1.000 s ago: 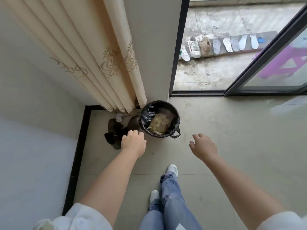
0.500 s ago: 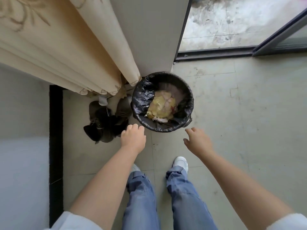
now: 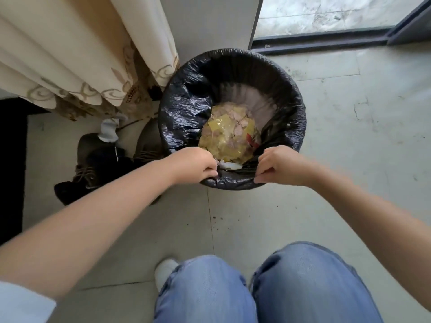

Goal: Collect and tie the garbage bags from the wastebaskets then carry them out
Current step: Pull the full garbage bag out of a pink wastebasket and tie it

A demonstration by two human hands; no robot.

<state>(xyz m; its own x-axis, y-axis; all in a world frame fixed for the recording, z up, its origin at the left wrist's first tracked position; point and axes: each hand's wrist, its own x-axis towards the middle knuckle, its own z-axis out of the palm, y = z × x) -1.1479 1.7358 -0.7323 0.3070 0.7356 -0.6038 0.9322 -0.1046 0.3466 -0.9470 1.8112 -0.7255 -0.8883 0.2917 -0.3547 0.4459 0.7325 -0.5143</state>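
Observation:
A round wastebasket lined with a black garbage bag [image 3: 186,106] stands on the tiled floor against a white pillar. The bag's edge is folded over the basket's rim. Inside lies yellowish and pink rubbish [image 3: 229,134]. My left hand [image 3: 194,165] pinches the bag's edge at the near-left part of the rim. My right hand [image 3: 277,165] pinches the same edge at the near-right part. The basket itself is hidden under the bag.
A cream embroidered curtain [image 3: 81,54] hangs left of the basket. Dark shoes [image 3: 98,164] and a white sock lie on the floor beside it. A dark sliding-door track [image 3: 326,38] runs behind. My jeans-clad knees [image 3: 256,287] are below.
I have crouched and come closer to the basket. Both hands have moved forward from the air onto the near rim and closed on the bag's edge.

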